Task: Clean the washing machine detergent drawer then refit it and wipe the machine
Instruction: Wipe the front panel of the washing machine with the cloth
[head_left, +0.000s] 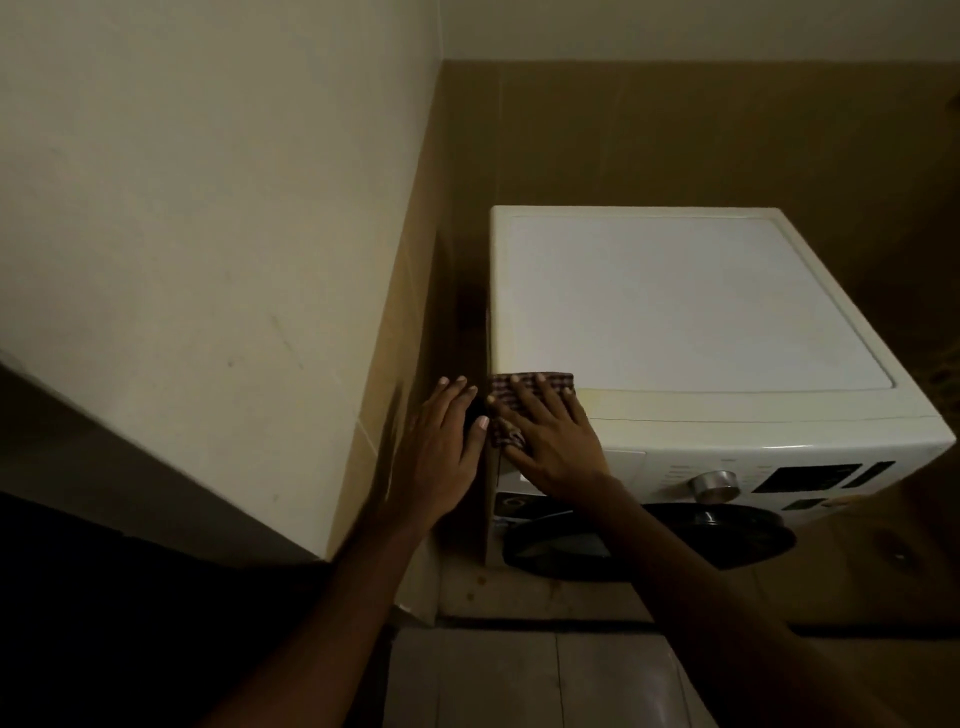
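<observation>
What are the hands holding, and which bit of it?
The right hand presses flat on the middle of a checked cloth at the washing machine's front left corner. The left hand holds nothing.

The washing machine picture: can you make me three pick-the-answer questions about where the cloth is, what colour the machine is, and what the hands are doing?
1. Where is the cloth?
A. On the floor
B. On the machine's front left top corner
C. Inside the door

2. What colour is the washing machine?
A. White
B. Red
C. Black

3. What is the right hand doing?
A. Turning the knob
B. Hanging free
C. Pressing flat on the cloth

Answers: 1 B, it lies over that corner; 2 A, top and front are white; 3 C, its spread fingers cover the cloth, while the left hand rests open beside the machine.
</observation>
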